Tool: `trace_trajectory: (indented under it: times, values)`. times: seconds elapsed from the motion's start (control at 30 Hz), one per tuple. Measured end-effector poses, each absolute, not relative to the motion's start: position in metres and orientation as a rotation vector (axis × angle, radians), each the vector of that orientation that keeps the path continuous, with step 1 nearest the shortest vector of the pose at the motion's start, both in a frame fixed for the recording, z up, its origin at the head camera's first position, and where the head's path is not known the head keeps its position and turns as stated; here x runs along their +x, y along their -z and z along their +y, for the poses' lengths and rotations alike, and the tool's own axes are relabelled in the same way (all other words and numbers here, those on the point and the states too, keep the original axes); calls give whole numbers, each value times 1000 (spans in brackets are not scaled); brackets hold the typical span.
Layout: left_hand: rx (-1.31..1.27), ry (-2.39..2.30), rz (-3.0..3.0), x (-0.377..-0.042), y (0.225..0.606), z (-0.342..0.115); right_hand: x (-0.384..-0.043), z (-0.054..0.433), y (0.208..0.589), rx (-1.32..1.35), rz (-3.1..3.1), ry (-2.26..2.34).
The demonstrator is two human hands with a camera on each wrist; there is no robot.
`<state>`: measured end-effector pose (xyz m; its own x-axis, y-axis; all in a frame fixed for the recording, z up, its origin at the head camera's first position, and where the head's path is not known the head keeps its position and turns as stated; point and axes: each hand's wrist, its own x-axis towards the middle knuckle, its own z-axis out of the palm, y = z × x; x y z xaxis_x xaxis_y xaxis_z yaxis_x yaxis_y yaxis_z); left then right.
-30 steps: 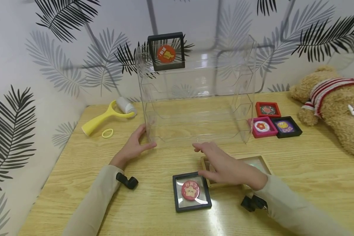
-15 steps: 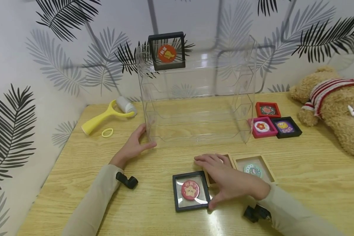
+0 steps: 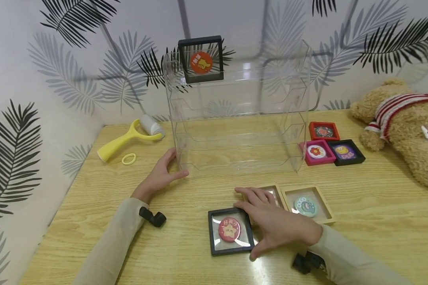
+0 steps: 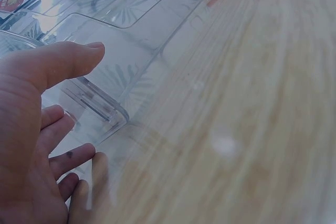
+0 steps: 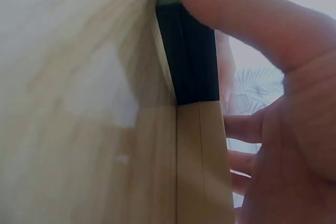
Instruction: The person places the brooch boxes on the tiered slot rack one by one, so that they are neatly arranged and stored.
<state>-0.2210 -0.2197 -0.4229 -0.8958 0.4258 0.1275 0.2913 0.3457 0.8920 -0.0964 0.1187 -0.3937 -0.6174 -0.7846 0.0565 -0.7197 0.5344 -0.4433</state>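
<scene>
My left hand [image 3: 160, 174] is at the lower left corner of a clear acrylic rack [image 4: 86, 106]. Its thumb lies in front of the rack and its loosely bent fingers are along the side panel. My right hand [image 3: 271, 219] spreads over the right side of a black display frame [image 3: 213, 237] with a red star badge. Thumb tip and index finger span that frame from its near right corner to its far edge. The other fingers overlap a light wooden frame [image 3: 279, 198], partly hidden. A second wooden frame [image 3: 326, 208] with a green badge lies to the right.
Another black frame [image 3: 219, 55] stands on the rack's top tier. Red [image 3: 336, 130], pink [image 3: 313, 161] and black [image 3: 356, 160] small frames lie right of the rack, near a teddy bear [image 3: 406, 122]. A yellow Y-shaped handle [image 3: 115, 148], a yellow ring [image 3: 129, 159] and a pale cylinder [image 3: 150, 126] lie left.
My right hand has come down and back over the wooden frame, its thumb now at the black frame's near corner. Its index finger has drawn in to the far edge. The left hand stays put.
</scene>
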Motion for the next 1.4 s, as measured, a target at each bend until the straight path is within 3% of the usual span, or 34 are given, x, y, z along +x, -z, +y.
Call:
trace_trajectory:
  times: [0.47, 1.17, 1.4]
  values:
    - [665, -1612, 2453, -221, 417, -218, -99, 114, 389, -1190, 2532, 998]
    - [638, -1608, 2472, -224, 416, -216, -111, 112, 383, -662, 1859, 1931]
    - [592, -1579, 2490, -220, 419, -219, -120, 117, 369, -789, 1875, 2047]
